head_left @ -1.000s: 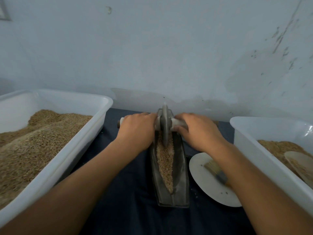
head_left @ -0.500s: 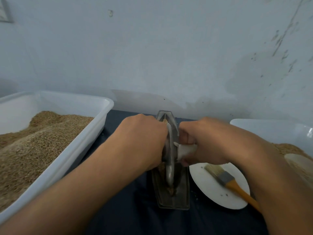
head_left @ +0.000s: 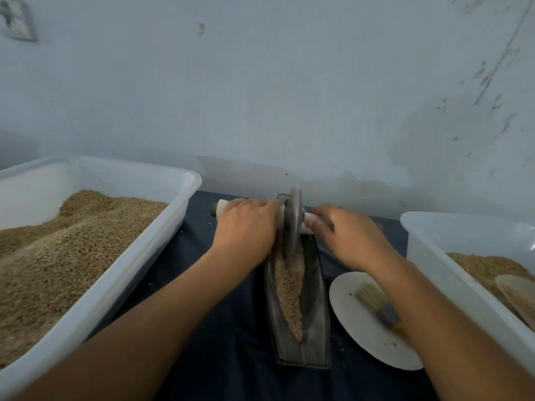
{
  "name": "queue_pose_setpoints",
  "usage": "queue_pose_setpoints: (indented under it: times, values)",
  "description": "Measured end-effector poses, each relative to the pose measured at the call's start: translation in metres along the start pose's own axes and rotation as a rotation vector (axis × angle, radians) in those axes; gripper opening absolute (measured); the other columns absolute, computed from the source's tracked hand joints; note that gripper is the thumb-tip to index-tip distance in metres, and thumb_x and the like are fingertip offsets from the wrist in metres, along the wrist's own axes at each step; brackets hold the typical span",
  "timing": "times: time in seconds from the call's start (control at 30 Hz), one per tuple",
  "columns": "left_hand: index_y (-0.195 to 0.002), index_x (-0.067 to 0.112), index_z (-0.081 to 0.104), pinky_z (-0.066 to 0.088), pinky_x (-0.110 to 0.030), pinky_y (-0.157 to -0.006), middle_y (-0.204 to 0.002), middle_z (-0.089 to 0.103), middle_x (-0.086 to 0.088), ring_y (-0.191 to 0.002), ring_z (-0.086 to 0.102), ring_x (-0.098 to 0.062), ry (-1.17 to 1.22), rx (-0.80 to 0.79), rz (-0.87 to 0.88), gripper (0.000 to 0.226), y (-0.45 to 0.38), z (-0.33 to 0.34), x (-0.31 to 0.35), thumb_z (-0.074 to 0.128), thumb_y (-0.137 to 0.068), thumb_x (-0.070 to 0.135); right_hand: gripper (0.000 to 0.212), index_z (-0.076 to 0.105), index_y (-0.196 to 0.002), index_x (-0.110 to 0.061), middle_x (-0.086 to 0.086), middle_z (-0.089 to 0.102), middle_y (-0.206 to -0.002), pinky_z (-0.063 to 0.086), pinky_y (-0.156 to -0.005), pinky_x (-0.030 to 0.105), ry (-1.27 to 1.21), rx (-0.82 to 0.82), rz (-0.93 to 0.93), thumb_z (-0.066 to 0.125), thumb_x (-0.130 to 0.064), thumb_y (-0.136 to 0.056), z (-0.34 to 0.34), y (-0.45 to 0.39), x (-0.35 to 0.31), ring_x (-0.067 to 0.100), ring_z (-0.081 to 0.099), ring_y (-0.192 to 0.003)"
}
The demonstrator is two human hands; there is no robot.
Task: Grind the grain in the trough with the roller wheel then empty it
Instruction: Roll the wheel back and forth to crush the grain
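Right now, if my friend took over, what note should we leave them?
Left hand and right hand each grip the axle handle of the roller wheel. Wheel stands upright at the far end of the trough. Grain lies along the trough, partly crushed as far as I can tell. Left: finish grinding, then empty the trough. Brush lies on the plate to the right.
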State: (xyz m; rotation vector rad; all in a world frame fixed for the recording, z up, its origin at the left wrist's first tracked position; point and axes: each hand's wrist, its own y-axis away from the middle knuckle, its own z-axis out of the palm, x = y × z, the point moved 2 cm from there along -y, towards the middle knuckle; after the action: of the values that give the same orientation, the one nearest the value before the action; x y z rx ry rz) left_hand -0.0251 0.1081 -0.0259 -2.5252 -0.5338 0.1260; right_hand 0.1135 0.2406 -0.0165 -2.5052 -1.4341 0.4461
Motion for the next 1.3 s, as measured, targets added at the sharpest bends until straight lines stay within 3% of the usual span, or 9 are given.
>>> queue_pose_setpoints:
  times: [0.1,0.23,0.43,0.57,0.7,0.83,0.93,1.13,1.3]
  values:
    - [-0.122,0.024,0.056,0.041,-0.033,-0.096,-0.116,0.065,0.004,-0.105,0.06,-0.017,0.077,0.017,0.004,0.028,0.002,0.009,-0.008,0.05,-0.095,0.022,0.041,0.062,-0.122,-0.033,-0.002,0.069,-0.107,0.045,-0.08,0.039,0.095,0.113,-0.023,0.037,-0.057,-0.1,0.006,-0.003,-0.004,0.023,0.063,-0.096]
    - [-0.111,0.027,0.057,0.041,-0.034,-0.072,-0.102,0.065,0.006,-0.087,0.061,-0.02,0.039,-0.089,-0.014,0.019,-0.002,-0.002,-0.009,0.042,-0.098,0.029,0.038,0.06,-0.121,-0.035,-0.006,0.068,-0.108,0.049,-0.079,0.039,0.046,-0.003,-0.016,0.041,-0.059,-0.098,0.0,-0.003,-0.003,0.021,0.063,-0.097]
    - [-0.086,0.024,0.049,0.04,-0.034,-0.061,-0.076,0.05,0.005,-0.066,0.046,-0.017,-0.081,-0.313,0.053,0.007,0.007,-0.039,0.011,0.05,-0.09,0.029,0.044,0.053,-0.09,-0.039,-0.013,0.064,-0.085,0.052,-0.066,0.034,-0.066,-0.298,0.02,0.05,-0.079,-0.074,-0.032,0.013,-0.009,0.007,0.06,-0.076]
    - [-0.074,0.022,0.043,0.032,-0.029,-0.053,-0.069,0.039,0.005,-0.058,0.035,-0.013,-0.156,-0.344,0.126,0.02,0.022,-0.069,0.025,0.057,-0.085,0.031,0.039,0.044,-0.086,-0.042,-0.014,0.061,-0.084,0.045,-0.057,0.03,0.078,-0.46,-0.02,0.071,-0.064,-0.067,-0.051,0.026,-0.025,0.004,0.057,-0.073]
    - [-0.064,0.025,0.029,0.031,-0.029,-0.054,-0.066,0.036,0.007,-0.055,0.029,-0.01,-0.165,-0.314,0.175,0.038,0.031,-0.087,0.028,0.061,-0.081,0.039,0.05,0.042,-0.084,-0.045,-0.015,0.058,-0.084,0.048,-0.058,0.033,0.109,-0.471,-0.082,0.076,-0.069,-0.058,-0.062,0.037,-0.036,0.007,0.057,-0.073]
    - [-0.065,0.026,0.035,0.041,-0.031,-0.062,-0.069,0.043,0.008,-0.06,0.042,-0.012,-0.134,-0.437,0.139,0.04,0.028,-0.087,0.02,0.063,-0.081,0.049,0.049,0.046,-0.088,-0.043,-0.016,0.059,-0.085,0.052,-0.062,0.036,0.024,-0.458,-0.087,0.077,-0.069,-0.06,-0.059,0.033,-0.034,0.007,0.059,-0.075]
    - [-0.066,0.025,0.037,0.036,-0.031,-0.058,-0.07,0.044,0.007,-0.059,0.041,-0.013,-0.149,-0.378,0.116,0.036,0.025,-0.079,0.019,0.06,-0.082,0.047,0.043,0.049,-0.09,-0.044,-0.019,0.06,-0.087,0.052,-0.067,0.035,-0.049,-0.462,-0.067,0.074,-0.068,-0.065,-0.051,0.024,-0.023,0.003,0.059,-0.078]
    - [-0.088,0.023,0.052,0.036,-0.033,-0.058,-0.077,0.052,0.005,-0.063,0.046,-0.017,-0.099,-0.291,0.025,0.005,0.006,-0.034,0.01,0.053,-0.088,0.028,0.035,0.057,-0.1,-0.045,-0.016,0.064,-0.092,0.049,-0.067,0.033,-0.075,-0.298,0.003,0.053,-0.074,-0.079,-0.022,0.008,0.003,0.005,0.059,-0.083]
    - [-0.112,0.028,0.053,0.032,-0.032,-0.067,-0.103,0.064,0.007,-0.086,0.059,-0.02,0.039,-0.091,0.008,0.018,-0.006,0.004,-0.009,0.044,-0.096,0.025,0.049,0.063,-0.109,-0.037,-0.011,0.066,-0.091,0.05,-0.068,0.036,0.127,0.097,-0.043,0.032,-0.072,-0.094,0.001,-0.005,0.008,0.015,0.061,-0.08]
